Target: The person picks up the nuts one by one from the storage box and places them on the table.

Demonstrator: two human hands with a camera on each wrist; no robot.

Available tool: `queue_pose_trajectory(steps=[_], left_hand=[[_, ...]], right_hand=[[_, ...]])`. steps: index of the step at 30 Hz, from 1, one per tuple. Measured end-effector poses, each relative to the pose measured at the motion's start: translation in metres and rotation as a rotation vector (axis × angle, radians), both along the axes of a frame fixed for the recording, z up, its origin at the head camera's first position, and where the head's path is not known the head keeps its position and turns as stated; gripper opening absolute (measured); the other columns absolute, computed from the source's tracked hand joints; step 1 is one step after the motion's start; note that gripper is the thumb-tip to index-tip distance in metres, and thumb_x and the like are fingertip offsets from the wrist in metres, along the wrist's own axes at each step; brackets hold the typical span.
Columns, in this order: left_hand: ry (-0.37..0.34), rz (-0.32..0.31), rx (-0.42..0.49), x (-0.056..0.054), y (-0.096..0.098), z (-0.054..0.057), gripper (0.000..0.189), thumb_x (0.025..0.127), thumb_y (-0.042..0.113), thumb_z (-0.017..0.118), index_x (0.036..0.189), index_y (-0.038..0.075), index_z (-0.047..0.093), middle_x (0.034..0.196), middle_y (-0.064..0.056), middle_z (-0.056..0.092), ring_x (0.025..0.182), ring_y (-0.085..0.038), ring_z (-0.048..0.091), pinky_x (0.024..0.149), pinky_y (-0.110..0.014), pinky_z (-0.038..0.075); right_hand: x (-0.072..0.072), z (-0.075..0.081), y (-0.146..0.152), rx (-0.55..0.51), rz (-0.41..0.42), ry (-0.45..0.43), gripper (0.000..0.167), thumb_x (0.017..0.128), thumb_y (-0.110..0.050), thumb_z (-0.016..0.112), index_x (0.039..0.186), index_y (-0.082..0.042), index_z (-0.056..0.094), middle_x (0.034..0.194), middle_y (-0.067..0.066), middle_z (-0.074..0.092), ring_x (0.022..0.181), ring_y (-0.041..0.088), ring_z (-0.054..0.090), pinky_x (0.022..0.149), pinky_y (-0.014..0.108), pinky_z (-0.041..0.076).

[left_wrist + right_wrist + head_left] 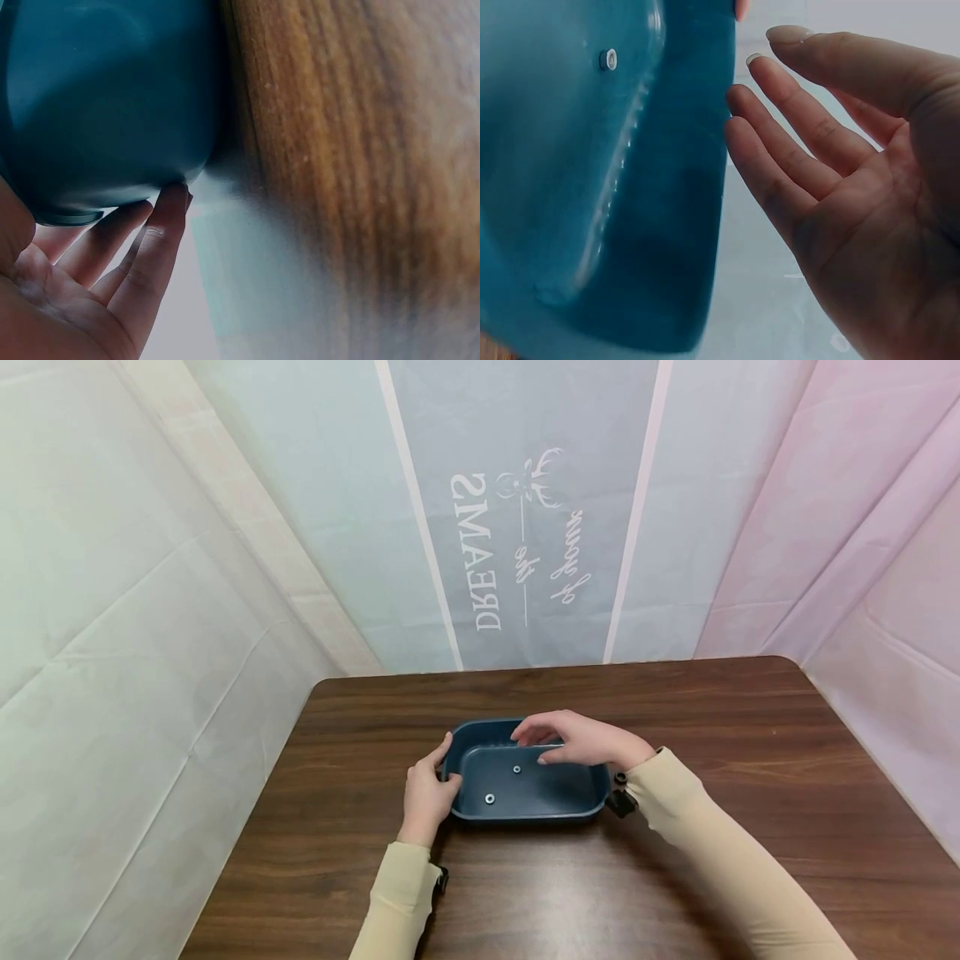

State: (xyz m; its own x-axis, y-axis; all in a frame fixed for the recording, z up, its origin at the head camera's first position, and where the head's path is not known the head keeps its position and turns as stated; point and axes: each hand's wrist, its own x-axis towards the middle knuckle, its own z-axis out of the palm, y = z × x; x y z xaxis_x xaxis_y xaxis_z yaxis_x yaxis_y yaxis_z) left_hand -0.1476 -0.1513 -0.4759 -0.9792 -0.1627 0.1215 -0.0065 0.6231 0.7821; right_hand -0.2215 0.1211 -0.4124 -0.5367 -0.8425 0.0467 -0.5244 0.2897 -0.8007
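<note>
A dark blue rectangular tray [547, 789] with raised walls sits on the wooden table. My left hand [429, 793] holds its left end, the thumb hooked over the rim and the fingers along the outer wall. In the left wrist view, the fingertips of that hand [112, 285] touch the outside of the tray [112, 112]. Over the back right part of the tray hovers my right hand [581, 737], fingers loosely bent and nothing between them. Two small metal rings, a nearer one [490, 798] and a farther one [517, 769], lie apart on the tray floor.
The brown table [712, 860] has rounded back corners and surrounds the tray. A printed cloth [540, 635] hangs behind its back edge, with pale cloth at both sides. Small black devices sit at the left wrist [442, 881] and right wrist [621, 802].
</note>
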Motion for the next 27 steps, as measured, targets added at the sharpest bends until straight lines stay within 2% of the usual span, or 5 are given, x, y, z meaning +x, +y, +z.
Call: queue_pose_trajectory(steps=[7, 14, 19, 23, 27], left_hand=[[-0.002, 0.003, -0.004, 0.001, 0.001, 0.001, 0.069, 0.077, -0.002, 0.064, 0.139, 0.026, 0.052, 0.124, -0.013, 0.061, 0.042, -0.016, 0.041, 0.046, -0.028, 0.036], [-0.021, 0.011, -0.002, 0.002, 0.001, 0.002, 0.069, 0.078, -0.001, 0.065, 0.139, 0.029, 0.051, 0.126, -0.011, 0.060, 0.046, -0.017, 0.045, 0.048, -0.029, 0.038], [-0.021, 0.014, 0.001, 0.002, 0.000, 0.002, 0.068, 0.078, 0.000, 0.066, 0.139, 0.027, 0.052, 0.125, -0.010, 0.061, 0.052, -0.017, 0.048, 0.049, -0.029, 0.040], [-0.020, 0.018, -0.003, 0.001, 0.001, 0.003, 0.067, 0.078, 0.000, 0.066, 0.139, 0.025, 0.053, 0.122, -0.012, 0.062, 0.056, -0.017, 0.051, 0.050, -0.030, 0.041], [-0.022, 0.021, -0.008, 0.000, 0.002, 0.004, 0.067, 0.078, 0.000, 0.067, 0.139, 0.024, 0.053, 0.120, -0.014, 0.063, 0.054, -0.018, 0.050, 0.049, -0.030, 0.041]], right_hand=[[-0.002, -0.005, -0.008, -0.008, 0.032, -0.005, 0.047, 0.087, 0.004, 0.064, 0.130, -0.012, 0.055, 0.123, 0.009, 0.059, 0.114, 0.034, 0.055, 0.096, 0.045, 0.043], [-0.003, -0.007, -0.015, 0.002, 0.036, -0.021, 0.048, 0.086, 0.006, 0.063, 0.130, -0.010, 0.055, 0.123, 0.008, 0.059, 0.115, 0.031, 0.055, 0.097, 0.042, 0.042], [-0.005, -0.009, -0.021, -0.016, 0.086, -0.020, 0.045, 0.087, 0.005, 0.062, 0.131, -0.003, 0.053, 0.125, 0.016, 0.057, 0.115, 0.035, 0.053, 0.097, 0.048, 0.041], [-0.008, -0.011, -0.026, -0.020, 0.104, -0.049, 0.045, 0.086, 0.006, 0.063, 0.129, -0.007, 0.055, 0.125, 0.017, 0.058, 0.115, 0.036, 0.053, 0.097, 0.050, 0.040], [-0.012, -0.012, -0.031, -0.016, 0.113, -0.070, 0.046, 0.085, 0.006, 0.064, 0.127, -0.013, 0.057, 0.124, 0.013, 0.059, 0.115, 0.035, 0.053, 0.098, 0.049, 0.040]])
